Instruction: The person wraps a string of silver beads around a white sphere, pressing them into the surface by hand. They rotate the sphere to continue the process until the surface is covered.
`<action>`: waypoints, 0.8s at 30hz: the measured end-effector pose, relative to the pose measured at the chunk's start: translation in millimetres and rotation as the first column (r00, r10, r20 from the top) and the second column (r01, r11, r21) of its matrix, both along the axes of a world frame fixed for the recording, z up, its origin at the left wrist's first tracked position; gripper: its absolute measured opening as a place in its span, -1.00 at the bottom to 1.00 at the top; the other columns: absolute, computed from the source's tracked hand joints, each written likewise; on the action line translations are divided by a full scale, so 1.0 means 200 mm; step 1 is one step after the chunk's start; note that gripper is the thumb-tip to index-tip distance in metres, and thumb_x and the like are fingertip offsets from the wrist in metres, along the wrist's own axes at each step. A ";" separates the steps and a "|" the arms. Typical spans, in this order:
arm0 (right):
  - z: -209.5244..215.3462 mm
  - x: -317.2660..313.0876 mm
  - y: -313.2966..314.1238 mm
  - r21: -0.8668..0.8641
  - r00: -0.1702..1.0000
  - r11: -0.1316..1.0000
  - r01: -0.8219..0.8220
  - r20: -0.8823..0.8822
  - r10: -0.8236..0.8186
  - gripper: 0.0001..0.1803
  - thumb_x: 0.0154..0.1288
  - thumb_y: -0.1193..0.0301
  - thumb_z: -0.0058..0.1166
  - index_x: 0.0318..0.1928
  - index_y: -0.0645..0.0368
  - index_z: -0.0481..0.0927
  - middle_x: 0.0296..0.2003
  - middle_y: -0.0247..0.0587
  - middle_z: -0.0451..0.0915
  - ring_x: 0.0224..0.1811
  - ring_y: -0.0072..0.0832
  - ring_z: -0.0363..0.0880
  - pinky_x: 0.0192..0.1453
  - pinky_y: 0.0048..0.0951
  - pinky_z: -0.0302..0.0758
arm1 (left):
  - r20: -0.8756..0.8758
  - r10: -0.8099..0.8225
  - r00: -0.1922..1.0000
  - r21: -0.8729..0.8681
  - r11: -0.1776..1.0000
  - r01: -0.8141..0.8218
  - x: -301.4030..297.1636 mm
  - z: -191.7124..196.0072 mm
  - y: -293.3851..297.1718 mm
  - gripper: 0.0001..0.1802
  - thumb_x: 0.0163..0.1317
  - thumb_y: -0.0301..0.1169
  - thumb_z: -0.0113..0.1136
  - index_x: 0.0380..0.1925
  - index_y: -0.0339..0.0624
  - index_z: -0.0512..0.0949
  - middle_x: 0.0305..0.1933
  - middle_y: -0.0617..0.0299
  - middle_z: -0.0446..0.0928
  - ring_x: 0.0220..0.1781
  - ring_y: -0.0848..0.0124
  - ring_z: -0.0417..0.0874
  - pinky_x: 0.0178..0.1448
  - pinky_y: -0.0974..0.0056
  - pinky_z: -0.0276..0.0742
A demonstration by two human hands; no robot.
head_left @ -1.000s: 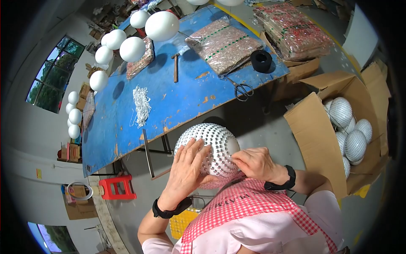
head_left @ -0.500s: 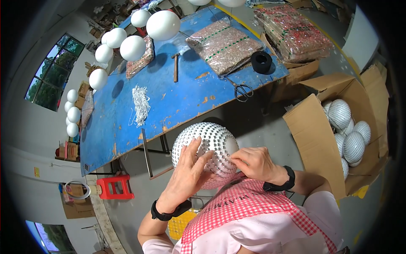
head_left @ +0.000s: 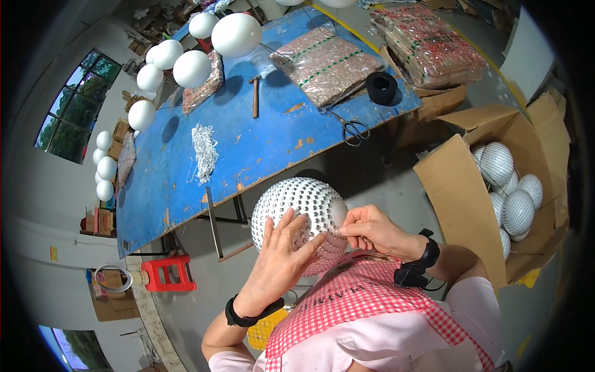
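Observation:
A white ball [head_left: 295,192] studded with rows of silver beads is held in front of my apron, just off the table's near edge. My left hand [head_left: 280,255] lies on its near left side with the fingers spread over the beads. At the ball's right side, beside a bare white patch [head_left: 338,214], my right hand [head_left: 374,233] is closed in a pinch. Whatever sits between its fingertips is too small to make out. A tangled heap of silver bead strands [head_left: 203,152] lies on the blue table [head_left: 260,146].
Several white balls [head_left: 192,69] stand over the table's far left side. A hammer [head_left: 255,98], scissors [head_left: 354,130], black tape roll [head_left: 381,88] and plastic-wrapped packs [head_left: 328,62] lie on it. To my right, a cardboard box [head_left: 462,204] holds beaded balls [head_left: 518,212]. A red stool [head_left: 168,274] stands left.
My left hand has shifted slightly right and down across the ball. My right hand has moved a little up, staying pinched at the ball's right side, and its wrist has turned.

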State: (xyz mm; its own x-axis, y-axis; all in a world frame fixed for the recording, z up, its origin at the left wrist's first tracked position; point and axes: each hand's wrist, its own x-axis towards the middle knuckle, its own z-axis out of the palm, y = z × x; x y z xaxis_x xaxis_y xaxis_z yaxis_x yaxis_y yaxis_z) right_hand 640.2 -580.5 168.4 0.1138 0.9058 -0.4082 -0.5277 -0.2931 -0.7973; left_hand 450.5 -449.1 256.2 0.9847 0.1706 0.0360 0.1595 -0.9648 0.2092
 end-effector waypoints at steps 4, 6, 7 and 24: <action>0.00 -0.01 -0.01 -0.011 0.999 1.000 0.018 0.039 -0.017 -0.77 0.30 0.36 0.20 -0.41 0.22 0.51 -0.62 -0.31 0.56 -0.69 -0.73 0.42 -0.63 -0.74 0.31 | 0.016 0.007 1.000 0.101 0.995 -0.008 -0.01 0.02 0.00 -0.53 0.11 -0.29 0.34 0.09 0.22 0.57 0.30 0.04 0.37 0.42 0.04 0.27 0.47 -0.16 0.05; -0.03 -0.01 -0.02 -0.041 1.000 0.999 -0.003 0.014 0.004 -0.76 0.30 0.35 0.22 -0.42 0.20 0.50 -0.62 -0.31 0.56 -0.70 -0.72 0.43 -0.63 -0.73 0.33 | 0.036 0.004 0.999 0.074 0.997 -0.007 -0.01 -0.01 0.02 -0.54 0.11 -0.30 0.34 0.07 0.20 0.57 0.31 0.03 0.36 0.41 0.04 0.28 0.47 -0.13 0.07; -0.04 -0.01 -0.02 -0.042 1.000 0.999 -0.001 0.013 0.001 -0.76 0.30 0.35 0.22 -0.42 0.20 0.50 -0.62 -0.31 0.56 -0.70 -0.72 0.43 -0.63 -0.73 0.33 | 0.055 0.003 0.998 0.046 0.999 -0.006 -0.02 -0.02 0.02 -0.55 0.11 -0.30 0.34 0.06 0.18 0.58 0.33 0.02 0.35 0.41 0.05 0.29 0.46 -0.09 0.09; -0.08 0.00 -0.05 0.044 0.999 0.998 0.041 0.018 -0.042 -0.83 0.30 0.41 0.22 -0.34 0.21 0.52 -0.52 -0.34 0.60 -0.55 -0.73 0.50 -0.53 -0.70 0.40 | 0.001 0.042 0.999 -0.012 0.999 -0.042 -0.02 -0.03 0.07 -0.24 -0.19 -0.15 0.54 0.06 -0.08 0.45 0.50 -0.11 0.09 0.54 -0.12 0.02 0.53 -0.19 -0.12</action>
